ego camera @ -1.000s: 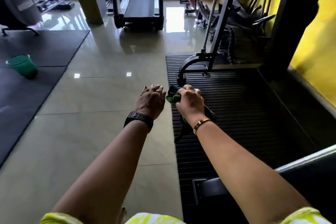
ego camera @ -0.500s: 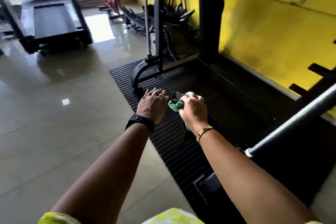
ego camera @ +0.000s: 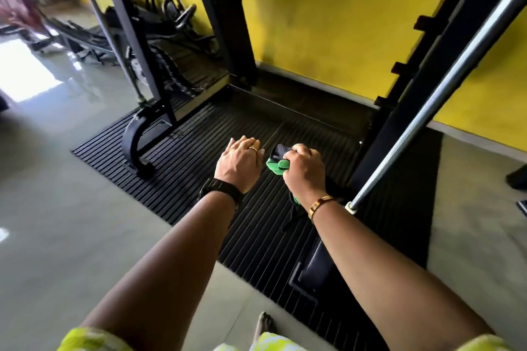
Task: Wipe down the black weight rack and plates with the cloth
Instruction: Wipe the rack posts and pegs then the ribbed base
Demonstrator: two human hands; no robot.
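My right hand (ego camera: 304,170) grips a bunched green and black cloth (ego camera: 277,164), with a dark end of it hanging below my wrist. My left hand (ego camera: 239,164) hovers just left of the cloth with fingers relaxed, holding nothing. Both hands are above the black ribbed floor mat (ego camera: 182,157). The black rack upright (ego camera: 427,71) stands to the right, with a steel bar (ego camera: 445,80) slanting across it. No weight plates are plainly visible.
Another black frame with a curved foot (ego camera: 134,145) stands at the mat's left edge. A black pillar (ego camera: 225,14) rises against the yellow wall (ego camera: 328,25). Handles and cable attachments lie in a dark heap behind. Glossy tile floor (ego camera: 57,179) spreads to the left.
The view has swung right, from the treadmill and open floor toward the yellow wall, rack upright and steel bar. Both hands keep the same pose, the right still gripping the cloth.
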